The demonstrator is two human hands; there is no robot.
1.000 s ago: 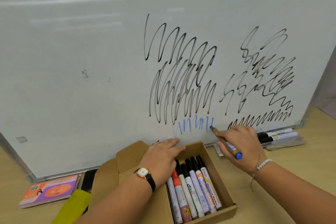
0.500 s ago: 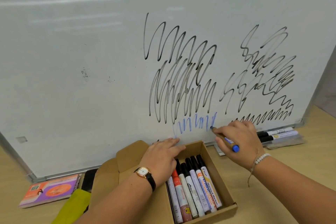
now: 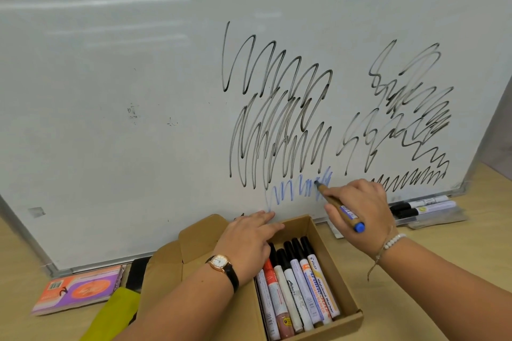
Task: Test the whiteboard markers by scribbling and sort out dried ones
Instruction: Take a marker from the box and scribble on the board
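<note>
A whiteboard (image 3: 138, 91) leans on the wooden table, covered at the right with black scribbles and a faint blue scribble (image 3: 299, 191) low down. My right hand (image 3: 360, 210) grips a blue marker (image 3: 339, 206) with its tip on the board at the blue scribble's right end. My left hand (image 3: 249, 241) rests on the far rim of an open cardboard box (image 3: 343, 279), fingers straight, fingertips touching the board. Several markers (image 3: 296, 285) lie side by side in the box.
Two capped markers (image 3: 421, 206) lie on a clear sleeve at the board's foot, right of my right hand. An orange and purple packet (image 3: 80, 292) and a yellow-green object (image 3: 116, 315) lie at the lower left. A black object (image 3: 138, 274) sits by the box flap.
My right hand has kept scribbling, moving the marker tip up and down at the right end of the blue marks, which have grown a little. The left hand has stayed still.
</note>
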